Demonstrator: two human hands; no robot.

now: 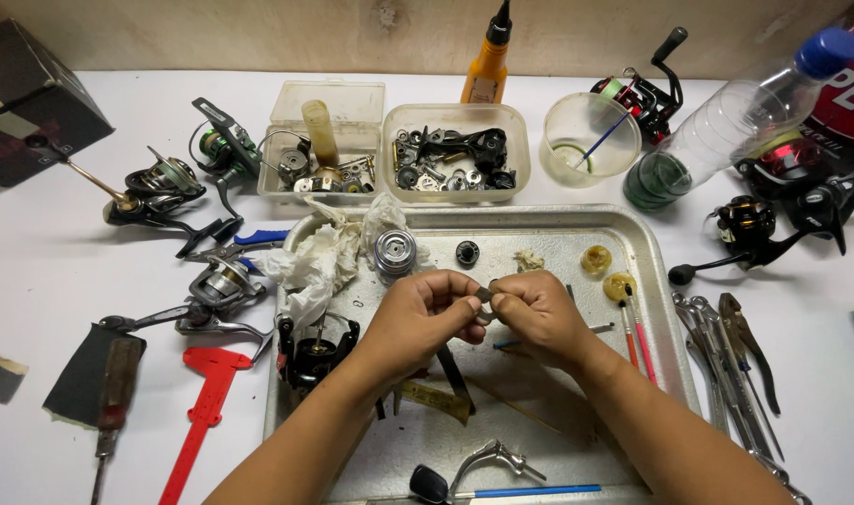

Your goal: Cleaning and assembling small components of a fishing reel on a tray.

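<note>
At frame centre, above a metal tray [651, 281], both hands [483, 313] pinched a small, stiff, probably slippery metal part [484, 295] by its edges.

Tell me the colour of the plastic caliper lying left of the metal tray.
The plastic caliper is red, seen plainly in the head view beside the metal tray.

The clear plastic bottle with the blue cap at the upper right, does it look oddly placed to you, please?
Yes: the clear plastic bottle with the blue cap lies tilted rather than upright, its base with green liquid near the round clear plastic cup. No spill shows.
</note>
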